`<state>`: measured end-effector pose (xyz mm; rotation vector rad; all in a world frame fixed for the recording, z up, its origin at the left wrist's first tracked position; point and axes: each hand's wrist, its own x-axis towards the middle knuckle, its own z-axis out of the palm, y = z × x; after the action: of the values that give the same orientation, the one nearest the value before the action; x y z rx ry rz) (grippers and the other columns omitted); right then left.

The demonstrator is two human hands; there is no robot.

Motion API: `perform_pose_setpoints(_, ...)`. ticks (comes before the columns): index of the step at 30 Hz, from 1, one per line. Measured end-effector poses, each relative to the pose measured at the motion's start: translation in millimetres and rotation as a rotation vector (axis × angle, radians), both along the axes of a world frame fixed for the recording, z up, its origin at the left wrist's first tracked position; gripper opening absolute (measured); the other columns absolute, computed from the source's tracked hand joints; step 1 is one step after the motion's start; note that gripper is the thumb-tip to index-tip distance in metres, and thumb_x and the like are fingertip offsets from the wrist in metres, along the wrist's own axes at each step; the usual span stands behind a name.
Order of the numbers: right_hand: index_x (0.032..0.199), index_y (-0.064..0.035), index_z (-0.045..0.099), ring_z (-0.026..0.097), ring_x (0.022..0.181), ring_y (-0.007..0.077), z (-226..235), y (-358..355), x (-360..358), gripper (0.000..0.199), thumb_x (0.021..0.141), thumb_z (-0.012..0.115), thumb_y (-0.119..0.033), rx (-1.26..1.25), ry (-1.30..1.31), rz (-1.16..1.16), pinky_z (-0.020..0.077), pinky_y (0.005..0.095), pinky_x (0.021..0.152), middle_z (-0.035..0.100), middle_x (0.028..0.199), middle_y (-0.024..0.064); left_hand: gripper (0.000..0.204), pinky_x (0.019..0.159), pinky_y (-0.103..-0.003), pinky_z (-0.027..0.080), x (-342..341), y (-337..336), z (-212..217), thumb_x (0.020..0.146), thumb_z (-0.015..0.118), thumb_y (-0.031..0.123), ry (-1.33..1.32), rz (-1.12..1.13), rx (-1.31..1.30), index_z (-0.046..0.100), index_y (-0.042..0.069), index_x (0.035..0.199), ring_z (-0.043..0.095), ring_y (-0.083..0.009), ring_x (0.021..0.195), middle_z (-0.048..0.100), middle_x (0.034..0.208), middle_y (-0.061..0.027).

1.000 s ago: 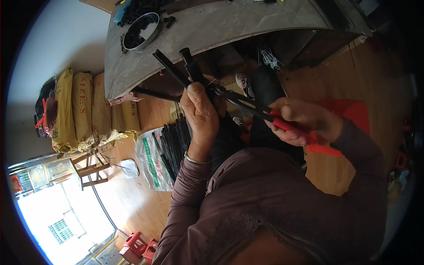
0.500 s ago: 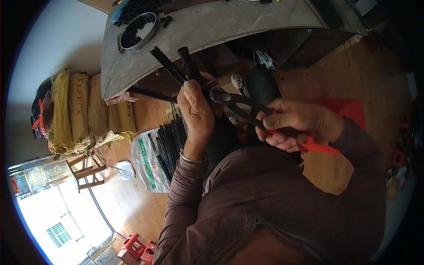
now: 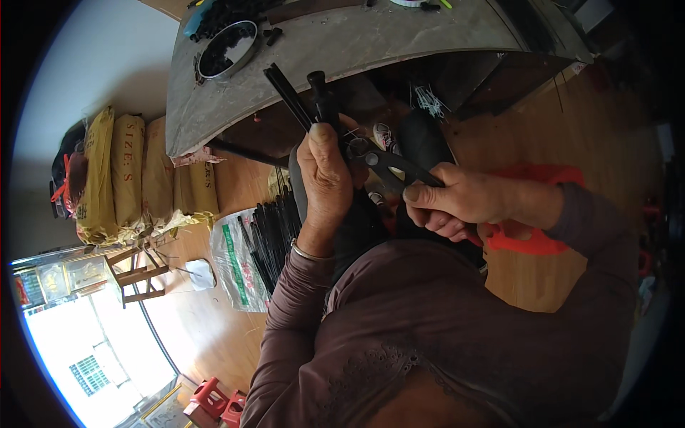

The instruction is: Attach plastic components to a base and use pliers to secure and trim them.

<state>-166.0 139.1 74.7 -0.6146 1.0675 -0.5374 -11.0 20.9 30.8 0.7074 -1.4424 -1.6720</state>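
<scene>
A small workshop, seen from my remote post.
I see a worn grey table [image 3: 214, 118] bearing a bowl [image 3: 240, 50] of small black parts [image 3: 214, 58], stuffed sacks [image 3: 128, 178] along the wall, black rods [image 3: 265, 239] bundled on the wood-look floor [image 3: 535, 278], and pliers [image 3: 372, 159] in hand.

On the desk [image 3: 342, 44], the bowl [image 3: 239, 54] is resting near the left edge, loose parts [image 3: 225, 20] lying behind it. Sacks [image 3: 128, 171] are standing left of the near left corner. Before the near edge, pliers [image 3: 373, 160] are extending between the left hand [image 3: 325, 171] and the right hand [image 3: 460, 198].
</scene>
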Motion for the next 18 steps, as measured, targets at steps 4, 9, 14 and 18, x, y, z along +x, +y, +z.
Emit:
perform_pose_setpoints(4,0.078,-0.0032,0.051,0.035,0.044,0.0054,-3.3,-0.5,6.8,0.048,0.094,0.051,-0.049,0.018,-0.035,-0.030,0.0336,0.0235,0.040,0.036,0.056,-0.0042,0.064,0.037,-0.020,0.032,2.6,-3.2,1.0,0.093,0.036,0.062,0.044,-0.008,0.059,0.055,0.001,0.090,0.043,-0.0064,0.040,0.050,0.058,-0.0014)
perform_pose_setpoints(9,0.080,-0.0009,0.053,0.038,0.045,0.0056,21.5,-9.0,-13.3,0.045,0.096,0.050,-0.043,0.127,-0.112,-0.032,0.0351,0.0222,0.040,0.038,0.057,-0.0031,0.064,0.037,-0.021,0.031,2.0,-6.4,-2.3,0.094,0.034,0.062,0.108,-0.097,0.098,0.055,0.001,0.090,0.042,-0.0068,0.039,0.048,0.054,-0.0017)
perform_pose_setpoints(14,0.082,0.0015,0.054,0.040,0.046,0.0060,48.4,-24.6,-27.8,0.041,0.095,0.055,-0.038,0.026,0.325,0.178,0.0368,0.0225,0.040,0.042,0.057,-0.0023,0.063,0.037,-0.022,0.031,2.9,-7.9,0.0,0.095,0.034,0.061,0.099,-0.141,0.141,0.054,0.001,0.089,0.040,-0.0069,0.039,0.047,0.052,-0.0013)
perform_pose_setpoints(18,0.082,0.0010,0.054,0.041,0.045,0.0057,45.5,-20.0,-34.0,0.039,0.096,0.053,-0.036,-0.041,0.381,0.254,0.0369,0.0221,0.039,0.043,0.057,-0.0026,0.063,0.037,-0.021,0.030,0.1,-9.9,-2.7,0.095,0.034,0.061,0.201,-0.222,0.215,0.054,0.001,0.089,0.040,-0.0070,0.039,0.046,0.052,-0.0008)
